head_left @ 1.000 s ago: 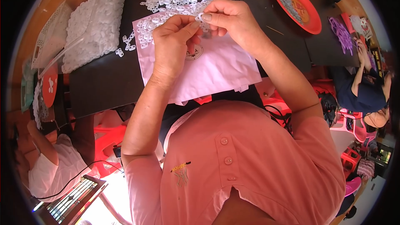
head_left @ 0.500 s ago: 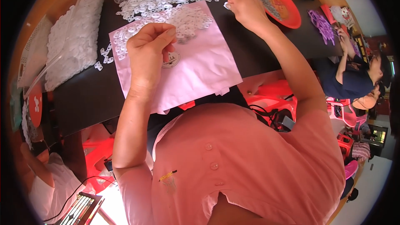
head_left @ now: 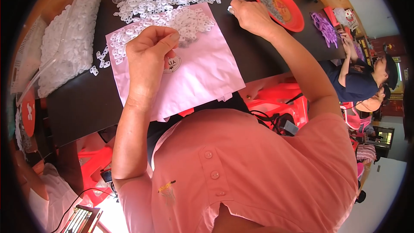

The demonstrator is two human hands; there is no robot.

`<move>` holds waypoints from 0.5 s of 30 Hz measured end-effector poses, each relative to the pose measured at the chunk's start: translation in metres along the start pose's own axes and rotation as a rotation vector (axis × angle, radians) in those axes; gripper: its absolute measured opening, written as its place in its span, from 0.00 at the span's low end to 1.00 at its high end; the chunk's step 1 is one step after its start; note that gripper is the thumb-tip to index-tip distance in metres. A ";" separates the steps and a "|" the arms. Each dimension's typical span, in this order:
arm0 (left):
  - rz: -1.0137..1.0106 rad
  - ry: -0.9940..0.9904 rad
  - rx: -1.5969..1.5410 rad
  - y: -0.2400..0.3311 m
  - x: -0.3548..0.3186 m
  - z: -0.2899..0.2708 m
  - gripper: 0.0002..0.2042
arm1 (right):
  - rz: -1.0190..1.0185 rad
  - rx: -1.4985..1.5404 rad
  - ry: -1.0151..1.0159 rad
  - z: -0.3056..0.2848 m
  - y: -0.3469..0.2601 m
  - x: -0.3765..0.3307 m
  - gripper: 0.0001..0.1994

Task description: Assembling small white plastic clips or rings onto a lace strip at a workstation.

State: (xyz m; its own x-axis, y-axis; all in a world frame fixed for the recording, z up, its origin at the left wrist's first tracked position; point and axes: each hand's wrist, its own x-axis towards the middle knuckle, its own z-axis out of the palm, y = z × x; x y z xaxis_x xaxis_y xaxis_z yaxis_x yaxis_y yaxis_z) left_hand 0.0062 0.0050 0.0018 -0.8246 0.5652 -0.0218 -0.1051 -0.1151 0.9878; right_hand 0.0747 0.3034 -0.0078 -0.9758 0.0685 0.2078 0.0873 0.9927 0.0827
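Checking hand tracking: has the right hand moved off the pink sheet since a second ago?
Yes. The right hand left the pink sheet and went right, toward the red plate, pinching a small white piece.

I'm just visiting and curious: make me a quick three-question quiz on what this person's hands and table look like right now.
1. True or false: the right hand rests on the pink sheet.
2. Which is nearest the right hand? A) the red plate B) the purple pieces C) the bag of white pieces
3. What lies heaped at the far end of the pink sheet, just beyond the left hand?

Key:
1. False: it is on the dark table, beyond the sheet's far right corner, with something small and white at its fingertips.
2. A
3. Small white plastic rings.
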 end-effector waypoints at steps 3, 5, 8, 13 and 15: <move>0.000 -0.009 -0.012 0.001 -0.002 0.000 0.06 | 0.002 0.010 -0.045 -0.002 0.002 0.005 0.10; -0.002 -0.008 -0.014 0.002 -0.003 0.001 0.05 | -0.039 0.039 -0.074 -0.002 0.007 0.008 0.11; -0.005 0.001 -0.020 0.004 -0.004 0.001 0.04 | -0.052 0.056 -0.114 -0.005 0.009 0.013 0.10; -0.016 0.004 -0.050 0.006 -0.005 0.002 0.03 | -0.043 0.060 -0.183 -0.010 0.007 0.017 0.09; -0.019 -0.005 -0.045 0.006 -0.005 0.004 0.03 | -0.036 0.061 -0.200 -0.012 0.004 0.017 0.08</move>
State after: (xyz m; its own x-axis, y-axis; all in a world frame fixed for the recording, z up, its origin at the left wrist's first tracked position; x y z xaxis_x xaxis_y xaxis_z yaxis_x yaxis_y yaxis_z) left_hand 0.0114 0.0047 0.0088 -0.8196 0.5715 -0.0399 -0.1457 -0.1406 0.9793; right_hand 0.0607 0.3078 0.0074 -0.9990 0.0446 0.0076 0.0448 0.9987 0.0261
